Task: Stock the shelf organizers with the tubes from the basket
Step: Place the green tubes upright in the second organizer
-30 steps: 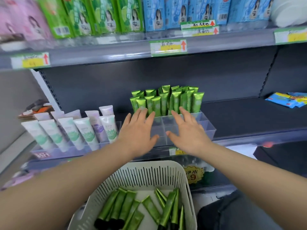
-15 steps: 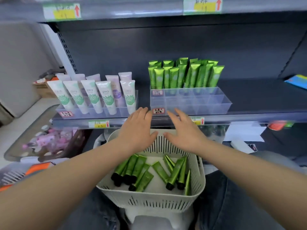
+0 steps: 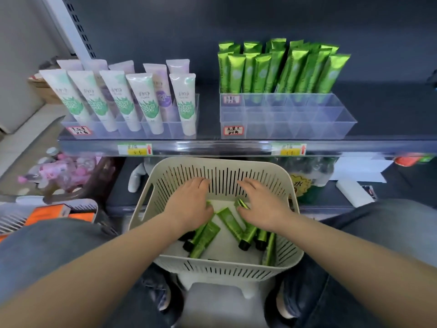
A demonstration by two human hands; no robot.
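Hands point(image 3: 189, 205) point(image 3: 263, 207) perhaps touching basket point(image 3: 220, 172) tubes point(image 3: 229, 220)

Our 2 forearms point(image 3: 106, 268) are bare right up to the frame's edge, as are the left hand point(image 3: 189, 207) and right hand point(image 3: 264, 209). We wear faded blue denim jeans point(image 3: 47, 252) on both legs.

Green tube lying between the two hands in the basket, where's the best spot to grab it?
Probably the middle of the green tube, pinched across its width from straight above. It lies flat and slanted on the basket floor, black cap at the near end, with bare floor along its left side; the basket walls block a sideways reach.
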